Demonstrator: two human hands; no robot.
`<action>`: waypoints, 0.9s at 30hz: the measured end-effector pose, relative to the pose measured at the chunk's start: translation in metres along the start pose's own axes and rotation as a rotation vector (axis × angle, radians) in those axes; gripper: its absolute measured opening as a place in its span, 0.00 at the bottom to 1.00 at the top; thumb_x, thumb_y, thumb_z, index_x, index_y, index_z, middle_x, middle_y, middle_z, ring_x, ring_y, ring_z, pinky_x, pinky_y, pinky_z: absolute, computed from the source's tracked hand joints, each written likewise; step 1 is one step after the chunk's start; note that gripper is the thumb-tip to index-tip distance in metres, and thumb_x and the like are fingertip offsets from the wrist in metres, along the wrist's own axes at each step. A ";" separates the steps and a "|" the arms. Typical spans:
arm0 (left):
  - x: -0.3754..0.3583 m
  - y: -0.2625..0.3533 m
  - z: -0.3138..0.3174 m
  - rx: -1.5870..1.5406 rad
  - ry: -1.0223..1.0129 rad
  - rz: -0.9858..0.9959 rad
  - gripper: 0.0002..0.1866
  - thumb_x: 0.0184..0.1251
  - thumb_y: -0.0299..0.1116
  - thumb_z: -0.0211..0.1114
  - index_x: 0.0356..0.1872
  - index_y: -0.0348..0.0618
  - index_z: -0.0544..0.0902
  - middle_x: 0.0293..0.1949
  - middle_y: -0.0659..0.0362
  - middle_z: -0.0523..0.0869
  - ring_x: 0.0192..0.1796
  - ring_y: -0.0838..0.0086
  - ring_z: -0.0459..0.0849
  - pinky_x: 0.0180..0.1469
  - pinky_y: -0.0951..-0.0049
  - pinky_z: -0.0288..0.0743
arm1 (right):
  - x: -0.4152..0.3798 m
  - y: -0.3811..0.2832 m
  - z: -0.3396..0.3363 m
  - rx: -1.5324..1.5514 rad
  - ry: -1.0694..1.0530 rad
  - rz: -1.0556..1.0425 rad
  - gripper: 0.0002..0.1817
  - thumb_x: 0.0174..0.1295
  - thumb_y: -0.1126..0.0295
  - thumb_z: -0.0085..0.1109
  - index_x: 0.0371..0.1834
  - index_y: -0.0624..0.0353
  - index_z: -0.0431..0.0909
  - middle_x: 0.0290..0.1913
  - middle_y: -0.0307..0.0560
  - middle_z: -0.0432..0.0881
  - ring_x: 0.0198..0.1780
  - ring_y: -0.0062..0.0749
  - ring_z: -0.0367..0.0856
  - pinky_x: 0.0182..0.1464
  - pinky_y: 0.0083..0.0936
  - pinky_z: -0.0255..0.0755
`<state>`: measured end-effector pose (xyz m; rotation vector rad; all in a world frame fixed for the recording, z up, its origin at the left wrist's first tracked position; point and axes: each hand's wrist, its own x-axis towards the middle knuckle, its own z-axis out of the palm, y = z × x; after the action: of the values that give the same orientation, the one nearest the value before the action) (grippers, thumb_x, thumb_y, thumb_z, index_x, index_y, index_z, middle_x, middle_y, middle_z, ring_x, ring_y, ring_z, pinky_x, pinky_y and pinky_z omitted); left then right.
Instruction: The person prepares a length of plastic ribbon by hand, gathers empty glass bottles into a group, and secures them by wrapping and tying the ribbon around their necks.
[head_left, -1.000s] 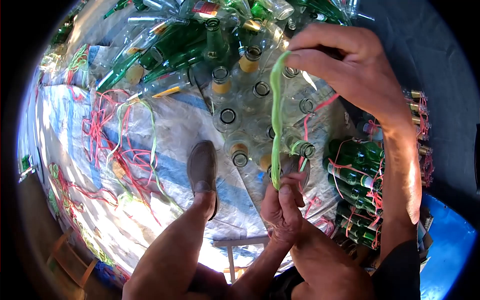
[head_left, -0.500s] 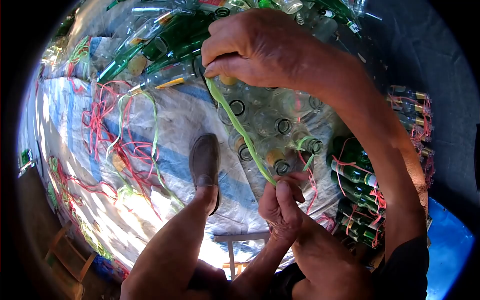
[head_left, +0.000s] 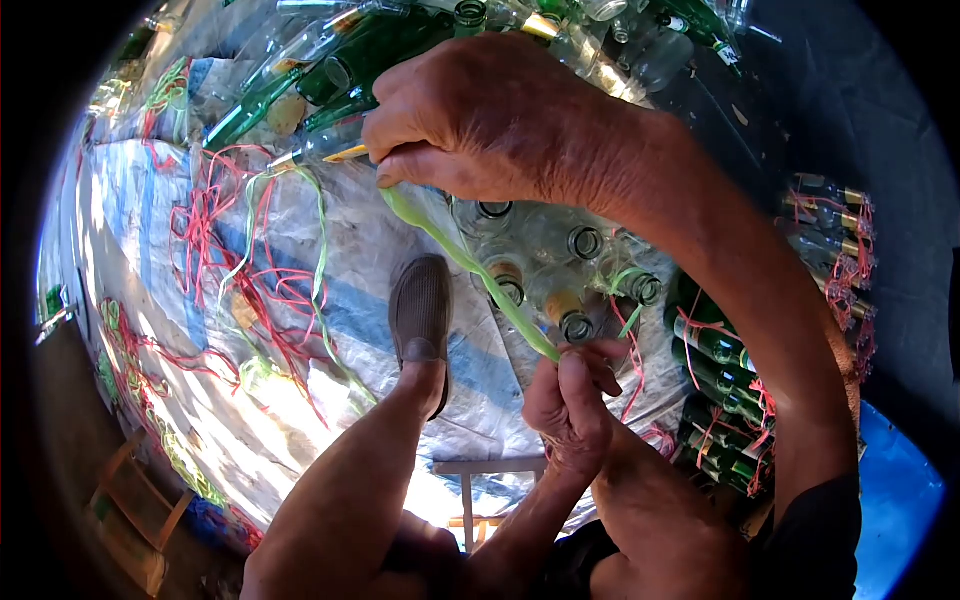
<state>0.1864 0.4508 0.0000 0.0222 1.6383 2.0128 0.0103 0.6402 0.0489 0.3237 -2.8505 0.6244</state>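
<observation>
Pinching the green strip (head_left: 506,302) in right hand (head_left: 455,125), upper centre, and left hand (head_left: 572,408), lower centre, works best with even tension.

Bare-handed work over a blue-and-white ground sheet (head_left: 130,230). The right hand (head_left: 470,125) pinches the upper end of a green strip (head_left: 465,262), which runs obliquely down to the closed fingers of the left hand (head_left: 575,400). Behind the strip, clear glass bottles (head_left: 585,243) stand in a group; one bottle neck (head_left: 636,287) bears a green band. Red strands (head_left: 205,235) lie tangled left of a dark shoe (head_left: 420,310). Tied green bottles (head_left: 715,345) lie at right; loose bottles (head_left: 375,55) lie in a heap at top.
</observation>
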 end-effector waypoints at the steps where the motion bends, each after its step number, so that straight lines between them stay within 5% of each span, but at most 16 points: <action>1: 0.000 0.001 0.000 0.005 -0.003 0.012 0.20 0.87 0.38 0.44 0.34 0.34 0.73 0.33 0.41 0.89 0.20 0.73 0.79 0.27 0.74 0.74 | 0.001 -0.002 0.001 0.012 -0.007 -0.008 0.10 0.63 0.60 0.70 0.32 0.52 0.83 0.33 0.41 0.80 0.41 0.43 0.87 0.42 0.41 0.81; 7: 0.000 0.002 -0.001 -0.107 0.142 -0.184 0.21 0.88 0.40 0.44 0.36 0.34 0.74 0.34 0.41 0.90 0.19 0.72 0.78 0.24 0.74 0.72 | -0.003 -0.011 0.020 -0.010 -0.073 -0.016 0.10 0.61 0.59 0.71 0.31 0.51 0.83 0.34 0.42 0.83 0.41 0.44 0.88 0.42 0.42 0.83; 16: 0.013 -0.009 -0.007 -0.128 0.224 -0.274 0.21 0.88 0.42 0.49 0.32 0.39 0.73 0.26 0.58 0.75 0.25 0.67 0.86 0.20 0.73 0.69 | -0.005 -0.002 0.024 -0.161 -0.081 0.061 0.10 0.59 0.60 0.74 0.32 0.51 0.85 0.34 0.41 0.84 0.42 0.43 0.90 0.42 0.42 0.83; 27: 0.026 -0.009 -0.011 0.016 0.220 -0.224 0.22 0.88 0.44 0.51 0.30 0.42 0.75 0.20 0.54 0.84 0.14 0.79 0.71 0.18 0.77 0.60 | 0.001 0.044 -0.011 0.058 -0.116 0.229 0.11 0.57 0.61 0.73 0.30 0.58 0.89 0.26 0.48 0.87 0.33 0.42 0.88 0.39 0.39 0.78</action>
<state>0.1639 0.4528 -0.0192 -0.3731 1.7050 1.8833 -0.0002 0.6838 0.0421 0.0426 -3.0113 0.7541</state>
